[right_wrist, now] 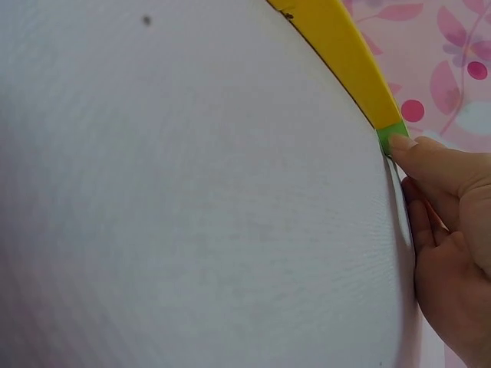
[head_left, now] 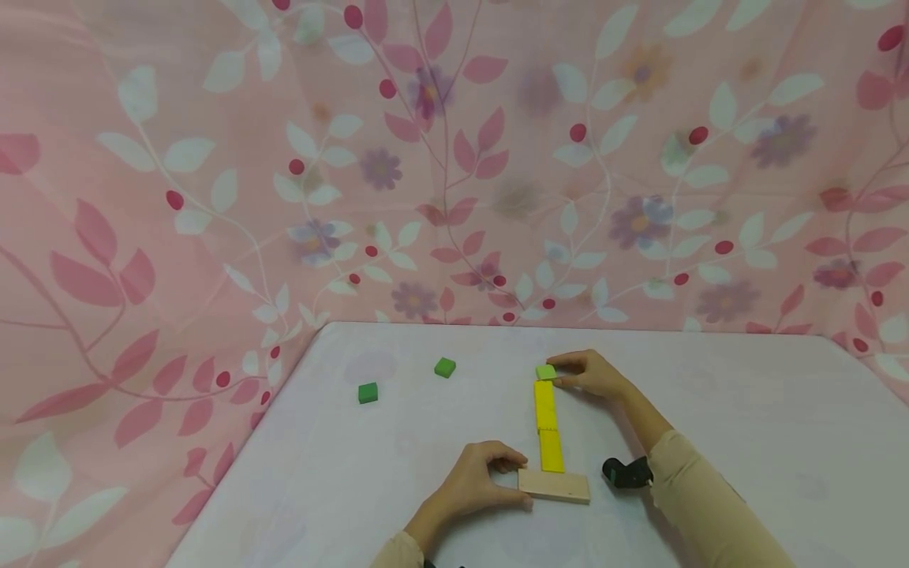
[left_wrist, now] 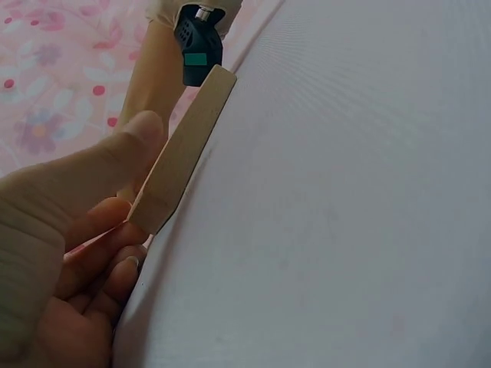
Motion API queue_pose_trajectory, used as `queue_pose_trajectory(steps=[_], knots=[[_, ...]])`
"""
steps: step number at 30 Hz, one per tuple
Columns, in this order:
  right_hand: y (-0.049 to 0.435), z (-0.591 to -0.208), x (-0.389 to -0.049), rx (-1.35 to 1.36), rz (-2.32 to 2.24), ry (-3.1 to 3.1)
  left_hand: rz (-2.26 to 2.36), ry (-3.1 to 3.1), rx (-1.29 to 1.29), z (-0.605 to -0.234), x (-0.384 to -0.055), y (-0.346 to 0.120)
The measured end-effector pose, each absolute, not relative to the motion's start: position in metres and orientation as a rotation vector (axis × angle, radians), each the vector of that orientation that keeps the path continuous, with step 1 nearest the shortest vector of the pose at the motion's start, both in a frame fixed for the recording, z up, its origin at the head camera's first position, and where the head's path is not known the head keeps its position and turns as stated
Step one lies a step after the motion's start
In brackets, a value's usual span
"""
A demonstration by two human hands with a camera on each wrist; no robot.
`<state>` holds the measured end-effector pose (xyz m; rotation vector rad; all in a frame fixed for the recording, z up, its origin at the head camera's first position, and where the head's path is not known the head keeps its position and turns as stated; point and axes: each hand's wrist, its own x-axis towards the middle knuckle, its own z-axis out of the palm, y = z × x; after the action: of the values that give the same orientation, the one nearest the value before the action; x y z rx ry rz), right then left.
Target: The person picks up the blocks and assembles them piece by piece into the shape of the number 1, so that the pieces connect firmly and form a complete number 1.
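Observation:
At the near end of a row of blocks, my left hand (head_left: 477, 479) holds the left end of a plain wooden block (head_left: 554, 486) between thumb and fingers. Two yellow blocks (head_left: 544, 405) lie end to end, reaching from the wooden block's far side away across the table. At their far end, a light green block (head_left: 545, 371) is pinched by the thumb and fingers of my right hand (head_left: 595, 374). The right wrist view shows the thumb on this green block (right_wrist: 390, 139), which touches the yellow block (right_wrist: 349, 57).
Two more green blocks, one (head_left: 368, 393) farther left and another (head_left: 445, 368) farther back, lie apart on the white-covered table (head_left: 298, 473). A pink floral cloth (head_left: 454, 197) hangs behind the table. A black wrist device (head_left: 626, 472) sits under the right sleeve.

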<state>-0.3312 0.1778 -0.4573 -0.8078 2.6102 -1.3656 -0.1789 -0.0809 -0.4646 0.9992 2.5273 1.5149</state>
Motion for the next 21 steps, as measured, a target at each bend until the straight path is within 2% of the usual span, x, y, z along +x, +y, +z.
queue_pose_trajectory(steps=[15, 21], knots=[[0.178, -0.458, -0.332, -0.813, -1.392, 2.587, 1.63, 2.543, 0.808, -0.457, -0.186, -0.093], [0.176, -0.453, -0.327, -0.814, -1.406, 2.566, 1.637, 2.685, 0.722, -0.424, -0.178, -0.102]])
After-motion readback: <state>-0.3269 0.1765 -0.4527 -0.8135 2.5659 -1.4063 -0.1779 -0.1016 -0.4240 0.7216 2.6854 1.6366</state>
